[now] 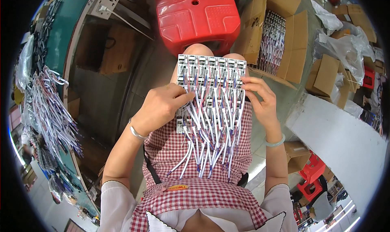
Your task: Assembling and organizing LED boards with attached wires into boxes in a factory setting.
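Note:
A panel of small circuit boards [212, 62] lies across my lap, set in rows. Many white-sleeved wires [211, 122] with blue and red strands hang from the boards toward me, over a red checked apron. My left hand [164, 106] is closed at the panel's left edge, its thumb and forefinger among the upper wires. At the right edge, my right hand [262, 98] has its fingers and thumb bent together against the panel beside the outermost wire. The undersides of the boards and some fingertips are hidden.
Beyond my knees stands a red plastic stool [198, 18]. An open cardboard box [294, 49] at the right holds similar wired panels. On the left, a green-topped bench [57, 55] carries bundles of wires [55, 110]. A white surface [341, 134] and plastic bags [345, 45] are farther right.

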Motion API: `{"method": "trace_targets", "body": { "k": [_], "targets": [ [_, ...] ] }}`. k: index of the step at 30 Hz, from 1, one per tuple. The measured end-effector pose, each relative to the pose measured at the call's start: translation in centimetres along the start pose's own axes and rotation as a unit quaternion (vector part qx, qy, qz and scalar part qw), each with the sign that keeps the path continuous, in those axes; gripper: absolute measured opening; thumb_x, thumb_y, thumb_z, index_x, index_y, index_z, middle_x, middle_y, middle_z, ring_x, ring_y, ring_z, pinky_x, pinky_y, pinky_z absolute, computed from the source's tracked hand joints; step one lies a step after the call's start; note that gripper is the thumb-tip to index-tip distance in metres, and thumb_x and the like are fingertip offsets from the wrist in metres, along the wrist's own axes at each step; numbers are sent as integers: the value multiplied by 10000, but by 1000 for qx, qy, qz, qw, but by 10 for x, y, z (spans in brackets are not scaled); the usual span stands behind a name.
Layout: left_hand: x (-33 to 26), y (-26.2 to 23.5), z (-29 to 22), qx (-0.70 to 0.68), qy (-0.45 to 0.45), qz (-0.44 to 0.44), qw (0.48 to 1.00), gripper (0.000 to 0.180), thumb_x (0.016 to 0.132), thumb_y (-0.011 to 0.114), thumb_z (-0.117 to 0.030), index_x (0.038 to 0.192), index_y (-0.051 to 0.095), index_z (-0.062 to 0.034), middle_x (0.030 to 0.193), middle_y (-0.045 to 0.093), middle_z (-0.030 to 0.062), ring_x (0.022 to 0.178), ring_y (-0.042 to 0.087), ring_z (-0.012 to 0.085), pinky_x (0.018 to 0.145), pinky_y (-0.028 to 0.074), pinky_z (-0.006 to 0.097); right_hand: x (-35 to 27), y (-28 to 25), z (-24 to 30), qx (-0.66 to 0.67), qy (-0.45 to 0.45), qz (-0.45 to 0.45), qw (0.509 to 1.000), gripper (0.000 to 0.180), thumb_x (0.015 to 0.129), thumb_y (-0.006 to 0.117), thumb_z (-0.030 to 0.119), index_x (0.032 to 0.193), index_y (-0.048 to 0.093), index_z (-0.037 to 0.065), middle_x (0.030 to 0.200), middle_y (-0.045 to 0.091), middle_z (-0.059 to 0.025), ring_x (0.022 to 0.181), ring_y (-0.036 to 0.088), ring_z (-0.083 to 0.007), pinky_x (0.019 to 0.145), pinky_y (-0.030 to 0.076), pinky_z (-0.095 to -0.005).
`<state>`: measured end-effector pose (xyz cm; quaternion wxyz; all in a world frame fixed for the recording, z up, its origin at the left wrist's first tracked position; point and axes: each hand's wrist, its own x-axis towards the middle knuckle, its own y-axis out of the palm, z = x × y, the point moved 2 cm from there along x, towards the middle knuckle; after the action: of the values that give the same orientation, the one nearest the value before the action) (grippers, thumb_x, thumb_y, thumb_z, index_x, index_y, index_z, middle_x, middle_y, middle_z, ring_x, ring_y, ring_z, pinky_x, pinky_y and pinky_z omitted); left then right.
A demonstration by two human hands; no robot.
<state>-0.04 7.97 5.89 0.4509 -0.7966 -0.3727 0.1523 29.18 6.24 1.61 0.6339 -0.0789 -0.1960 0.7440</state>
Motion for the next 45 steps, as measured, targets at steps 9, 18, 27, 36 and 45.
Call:
{"method": "trace_targets", "body": {
  "k": [9,18,27,36,45],
  "targets": [
    [10,-4,-6,53,57,89,993,218,695,629,-27,913,635,-30,883,623,67,821,647,233,655,539,327,-5,5,0,-17,7,50,999,188,835,631,-101,964,674,28,1271,590,-131,1127,599,-291,888,517,-359],
    [-1,-8,6,-110,-26,-26,993,232,720,714,61,887,584,-35,883,621,93,753,650,255,651,531,317,-5,2,5,4,10,68,998,187,792,627,-137,907,640,11,1314,569,-152,1145,596,-304,886,521,-381],
    [19,-6,20,-10,-13,-102,995,178,895,691,-80,1049,653,1,976,671,162,960,661,327,831,541,393,3,5,1,-97,-28,29,995,256,878,644,8,1132,647,36,1351,589,-115,1279,530,-315,1037,449,-395],
    [50,5,56,-267,-241,-95,928,242,994,613,-188,1059,690,32,957,715,89,906,662,147,833,516,274,29,12,-12,-53,-42,-15,998,140,946,611,100,1030,697,29,1284,641,-131,1163,602,-319,987,464,-394],
    [71,19,74,-239,-265,-142,923,278,966,661,-216,863,675,42,684,608,11,657,507,53,596,424,236,48,9,-29,-31,12,-33,999,174,968,610,91,1040,711,-31,1124,694,-110,1032,625,-188,922,473,-303]
  ]
}}
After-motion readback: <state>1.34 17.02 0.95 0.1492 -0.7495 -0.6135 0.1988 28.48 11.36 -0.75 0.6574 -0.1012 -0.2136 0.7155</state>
